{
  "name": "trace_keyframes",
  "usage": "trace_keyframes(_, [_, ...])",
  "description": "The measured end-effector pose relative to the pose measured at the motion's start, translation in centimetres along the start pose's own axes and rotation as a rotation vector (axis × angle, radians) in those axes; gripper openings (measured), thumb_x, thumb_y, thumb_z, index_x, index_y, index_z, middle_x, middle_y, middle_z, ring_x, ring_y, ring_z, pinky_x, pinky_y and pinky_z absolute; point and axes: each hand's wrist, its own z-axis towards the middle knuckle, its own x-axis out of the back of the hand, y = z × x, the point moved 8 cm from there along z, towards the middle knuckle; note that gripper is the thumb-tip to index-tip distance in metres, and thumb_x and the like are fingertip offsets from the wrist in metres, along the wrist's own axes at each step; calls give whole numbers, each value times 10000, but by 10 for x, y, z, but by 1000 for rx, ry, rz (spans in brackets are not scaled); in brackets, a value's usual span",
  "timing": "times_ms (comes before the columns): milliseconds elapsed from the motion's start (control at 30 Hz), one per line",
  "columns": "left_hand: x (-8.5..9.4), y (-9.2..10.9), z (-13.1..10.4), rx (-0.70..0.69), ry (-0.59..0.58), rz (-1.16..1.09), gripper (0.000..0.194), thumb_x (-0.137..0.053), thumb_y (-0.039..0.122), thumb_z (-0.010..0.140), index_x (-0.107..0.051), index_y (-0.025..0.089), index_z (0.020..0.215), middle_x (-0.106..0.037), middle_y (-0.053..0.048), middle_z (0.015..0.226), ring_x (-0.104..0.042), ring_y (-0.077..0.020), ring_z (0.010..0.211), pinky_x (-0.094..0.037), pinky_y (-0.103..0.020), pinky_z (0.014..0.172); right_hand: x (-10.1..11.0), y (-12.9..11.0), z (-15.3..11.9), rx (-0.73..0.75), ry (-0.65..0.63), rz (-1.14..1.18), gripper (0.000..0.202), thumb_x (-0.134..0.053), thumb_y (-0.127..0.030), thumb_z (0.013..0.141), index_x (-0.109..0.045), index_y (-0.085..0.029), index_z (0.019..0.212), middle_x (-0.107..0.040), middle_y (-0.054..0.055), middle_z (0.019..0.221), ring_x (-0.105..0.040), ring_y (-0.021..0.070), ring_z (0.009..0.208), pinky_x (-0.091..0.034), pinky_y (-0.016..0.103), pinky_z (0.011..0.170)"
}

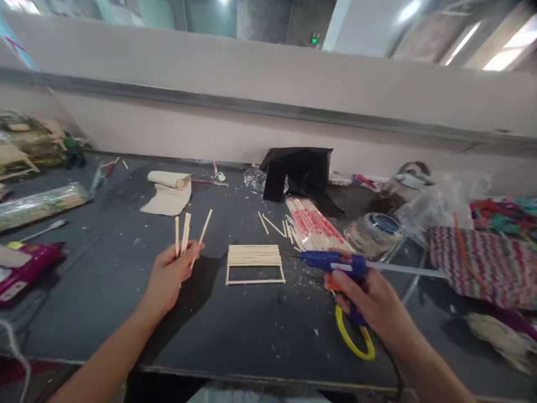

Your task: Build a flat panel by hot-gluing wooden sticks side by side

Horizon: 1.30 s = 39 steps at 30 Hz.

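Note:
Several thin wooden sticks (185, 232) stand up out of my left hand (172, 274), which is closed round them left of centre. My right hand (371, 296) grips a blue hot glue gun (331, 262), its nozzle pointing left. A long clear glue stick (406, 270) juts from the gun's back. Between my hands a small rectangular frame (255, 281) of wooden sticks lies flat on the dark table. Sticks side by side cover its far part, and its near part is an open gap. The nozzle is just right of the frame, apart from it.
Yellow-handled scissors (354, 341) lie partly under my right hand. Behind the gun are a bag of sticks (314, 224), loose cut pieces (289, 229) and a clear jar (373, 232). A beige cloth roll (170, 190), a black folded sheet (297, 170) and a striped fabric (474, 266) lie farther out.

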Motion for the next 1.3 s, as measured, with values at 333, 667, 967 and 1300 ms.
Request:
trace_keyframes(333, [2,-8,9,-2,-41,-31,293,-747,373,669,-686,130,820,-464,49,602,-296,4,408,-188,-131,369,-15,27,-9,-39,-7,-94,482,-514,-489,876,-411,-168,1220,-577,30,792,-498,120,549,-425,227,429])
trace_keyframes(667, [4,-10,10,-3,-51,-17,277,-740,377,682,-684,145,823,-489,42,621,-303,5,415,-194,-127,374,-14,33,-8,-48,11,-100,474,-521,-495,869,-414,-171,1197,-554,21,774,-497,125,568,-427,226,431])
trace_keyframes(967, [3,-8,8,-6,-42,7,294,-743,390,675,-684,140,816,-483,43,620,-312,1,420,-205,-129,376,-16,35,-7,-46,7,-84,360,-521,-479,875,-462,-176,1060,-532,6,751,-466,107,542,-413,217,426])
trace_keyframes(1300, [1,-6,7,3,-48,19,274,-734,382,685,-680,145,812,-480,48,626,-310,4,412,-196,-135,370,-17,38,-7,-45,2,-80,411,-523,-478,876,-438,-189,1155,-525,5,759,-486,119,565,-410,219,432])
